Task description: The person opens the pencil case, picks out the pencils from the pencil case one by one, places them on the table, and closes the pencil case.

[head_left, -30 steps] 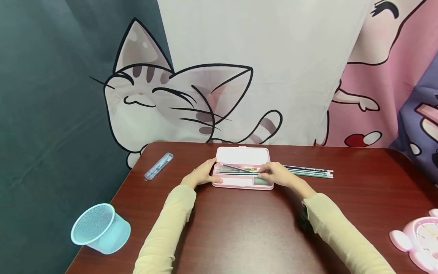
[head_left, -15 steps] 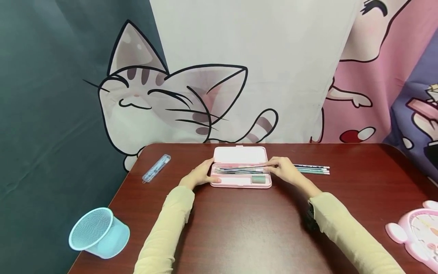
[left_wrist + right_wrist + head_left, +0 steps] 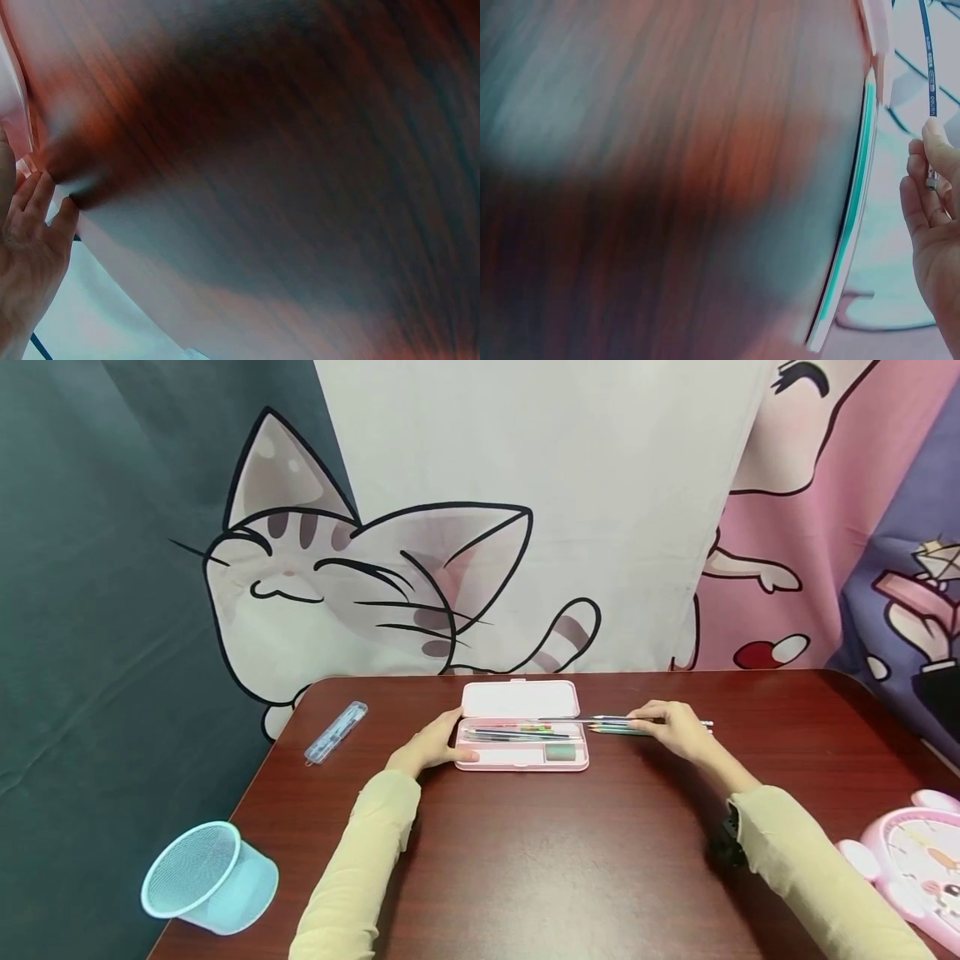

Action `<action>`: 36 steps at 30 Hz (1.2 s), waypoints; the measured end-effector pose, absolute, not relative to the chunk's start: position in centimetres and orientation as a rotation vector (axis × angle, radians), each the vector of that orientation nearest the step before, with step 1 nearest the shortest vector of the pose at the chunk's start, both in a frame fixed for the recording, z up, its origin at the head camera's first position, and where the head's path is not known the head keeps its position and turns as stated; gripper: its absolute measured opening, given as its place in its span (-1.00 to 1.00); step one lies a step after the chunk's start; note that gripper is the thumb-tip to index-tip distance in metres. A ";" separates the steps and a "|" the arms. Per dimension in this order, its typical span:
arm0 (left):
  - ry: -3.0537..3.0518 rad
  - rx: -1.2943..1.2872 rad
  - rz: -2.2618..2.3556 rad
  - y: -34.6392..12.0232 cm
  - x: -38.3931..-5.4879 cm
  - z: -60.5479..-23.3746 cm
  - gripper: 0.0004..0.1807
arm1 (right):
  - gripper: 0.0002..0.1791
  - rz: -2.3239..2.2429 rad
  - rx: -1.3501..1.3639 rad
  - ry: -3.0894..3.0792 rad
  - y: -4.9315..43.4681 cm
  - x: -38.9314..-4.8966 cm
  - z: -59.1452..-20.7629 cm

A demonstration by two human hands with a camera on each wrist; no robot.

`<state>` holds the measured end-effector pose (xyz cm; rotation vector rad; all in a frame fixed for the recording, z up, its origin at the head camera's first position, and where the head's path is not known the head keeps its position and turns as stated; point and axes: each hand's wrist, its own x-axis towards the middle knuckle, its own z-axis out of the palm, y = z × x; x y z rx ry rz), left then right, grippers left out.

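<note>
A pink pencil case (image 3: pixel 519 700) lies with its lid raised at the back of the table. My left hand (image 3: pixel 426 748) holds its left end, thumb over the front rim and fingers at the back. Inside are several pencils (image 3: pixel 517 737) and a grey-green block (image 3: pixel 560 752). My right hand (image 3: pixel 677 730) pinches a dark blue pencil (image 3: pixel 931 71) near its end, right of the case. The pencil points left, its far end over the case's right part. Beneath that hand, more pencils (image 3: pixel 617 729), some green, lie on the table. The left wrist view shows the left hand's fingers (image 3: pixel 34 202).
A slim clear blue case (image 3: pixel 337 732) lies at the table's left back. A light blue mesh pen holder (image 3: pixel 243 889) lies tipped near the left edge. At the right edge is a pink clock (image 3: pixel 892 864). A curtain with cartoon cats (image 3: pixel 420 585) hangs behind the table.
My right hand has lifted the dark blue pencil from the case and moved right with it, over the loose pencils. My left hand stays on the case. The head view has shifted slightly.
</note>
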<state>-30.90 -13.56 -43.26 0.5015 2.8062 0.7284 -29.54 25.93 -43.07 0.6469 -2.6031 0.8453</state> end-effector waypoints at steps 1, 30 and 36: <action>2.807 0.499 0.727 -13.6 -30.9 -43.2 0.01 | -0.87 0.836 0.652 -2.600 26.4 -29.4 -43.1; 2.795 0.497 0.735 -13.6 -31.0 -43.3 0.01 | -0.89 0.621 0.482 -2.757 33.2 -27.7 -44.1; 2.800 0.501 0.719 -13.5 -31.0 -43.2 0.02 | -0.85 0.618 0.392 -2.823 33.1 -27.9 -43.8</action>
